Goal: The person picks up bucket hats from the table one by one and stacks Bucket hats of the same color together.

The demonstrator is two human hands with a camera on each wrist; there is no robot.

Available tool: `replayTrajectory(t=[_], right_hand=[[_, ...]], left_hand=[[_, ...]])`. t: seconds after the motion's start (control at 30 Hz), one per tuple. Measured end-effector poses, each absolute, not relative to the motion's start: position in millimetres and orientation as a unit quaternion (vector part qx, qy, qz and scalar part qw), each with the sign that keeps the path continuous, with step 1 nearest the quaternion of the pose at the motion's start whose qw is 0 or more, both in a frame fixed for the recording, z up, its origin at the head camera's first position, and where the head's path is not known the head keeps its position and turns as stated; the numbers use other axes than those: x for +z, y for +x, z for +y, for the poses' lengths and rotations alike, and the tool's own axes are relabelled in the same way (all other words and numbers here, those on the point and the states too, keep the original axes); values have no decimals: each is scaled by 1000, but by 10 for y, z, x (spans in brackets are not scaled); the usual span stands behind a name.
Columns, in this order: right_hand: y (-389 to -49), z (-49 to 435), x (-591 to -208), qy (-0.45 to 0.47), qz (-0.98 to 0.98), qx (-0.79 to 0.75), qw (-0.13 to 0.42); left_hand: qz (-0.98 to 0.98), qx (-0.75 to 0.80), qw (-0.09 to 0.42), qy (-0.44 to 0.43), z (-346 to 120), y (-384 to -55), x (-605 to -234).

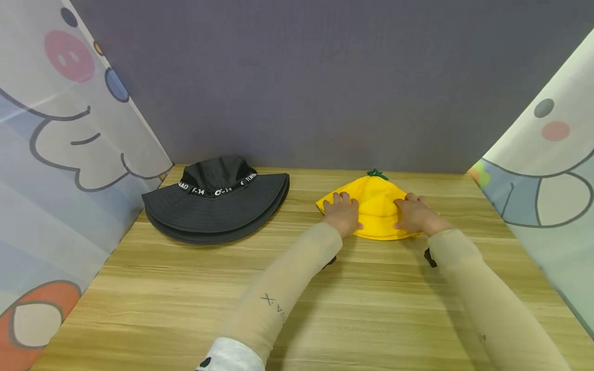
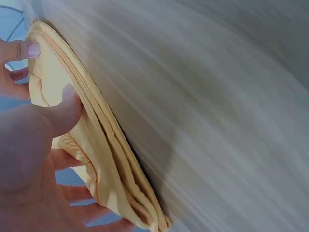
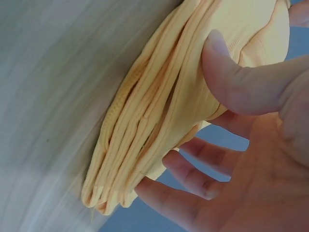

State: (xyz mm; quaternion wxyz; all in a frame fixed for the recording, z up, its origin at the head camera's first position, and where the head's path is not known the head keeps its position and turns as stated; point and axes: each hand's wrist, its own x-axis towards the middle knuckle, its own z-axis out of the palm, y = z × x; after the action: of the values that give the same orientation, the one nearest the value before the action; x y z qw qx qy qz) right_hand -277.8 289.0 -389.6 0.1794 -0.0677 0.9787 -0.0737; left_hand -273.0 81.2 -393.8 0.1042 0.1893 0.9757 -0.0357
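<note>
A yellow bucket hat (image 1: 378, 198) with a green leafy top lies on the wooden table before me. Several layered brim edges (image 3: 145, 111) show from its side in the right wrist view. My left hand (image 1: 342, 214) rests on the hat's left side, its thumb against the front of the brim and its fingers spread over the fabric. On the right side, my right hand (image 1: 415, 212) touches the hat with its thumb on the brim and its fingers loosely extended at the edge. Parts of the hat beneath both hands are hidden.
A black bucket hat (image 1: 215, 206) with a lettered band lies at the left, two brims showing one over the other. A grey panel (image 1: 297, 82) stands behind the table (image 1: 185, 309). Cartoon-printed walls (image 1: 557, 154) border both sides.
</note>
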Motion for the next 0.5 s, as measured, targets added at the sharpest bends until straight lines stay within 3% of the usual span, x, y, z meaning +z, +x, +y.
replayTrajectory(t=[0.27,0.5], right_hand=[[-2797,2993,-3903,-81,975,-92,185],[-2710,2936,-3858,-86,973,-104,188]], left_hand=[[976,0,109,188,813,-2786,-4021],[976,-19,69,206,455,-2774,-4036]])
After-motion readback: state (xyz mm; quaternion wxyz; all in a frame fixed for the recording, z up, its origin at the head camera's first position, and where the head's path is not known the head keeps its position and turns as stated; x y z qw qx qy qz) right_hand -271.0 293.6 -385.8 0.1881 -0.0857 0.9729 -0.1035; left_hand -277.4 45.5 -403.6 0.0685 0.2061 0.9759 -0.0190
